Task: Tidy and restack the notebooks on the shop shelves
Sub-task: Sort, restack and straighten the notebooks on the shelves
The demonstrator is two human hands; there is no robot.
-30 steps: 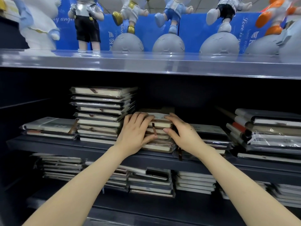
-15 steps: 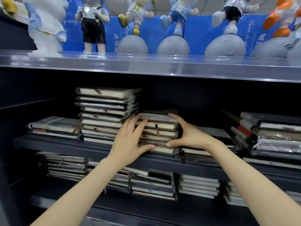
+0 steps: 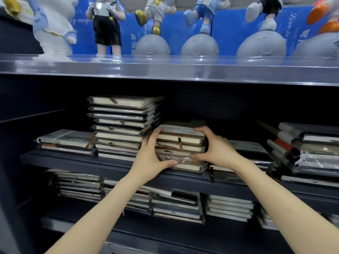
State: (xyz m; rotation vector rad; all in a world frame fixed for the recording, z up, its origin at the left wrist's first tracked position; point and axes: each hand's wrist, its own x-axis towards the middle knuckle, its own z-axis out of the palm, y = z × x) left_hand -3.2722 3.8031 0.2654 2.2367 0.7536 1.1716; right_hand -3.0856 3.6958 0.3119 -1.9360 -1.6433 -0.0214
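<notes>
Both hands, left (image 3: pixel 150 160) and right (image 3: pixel 218 151), curl fingers round the small stack (image 3: pixel 180 149) on the shelf (image 3: pixel 110 162), apparently squaring its edges.

Facing a dark navy shelf unit (image 3: pixel 20 107) with a deeply shadowed back wall, a middle board (image 3: pixel 73 160) and a lower board (image 3: pixel 165 233) running the full width beneath a glossy grey-blue top ledge (image 3: pixel 165 68) streaked with pale reflections of overhead light. Up on that ledge, a row of toy figurines (image 3: pixel 107 24), several perched on grey globe bases (image 3: pixel 152 44), with a large white figure (image 3: pixel 55 33) at far left, all before a bright blue backing panel (image 3: pixel 233 26) printed with white script. Above the figures, a sliver of pale ceiling (image 3: pixel 180 1).
</notes>
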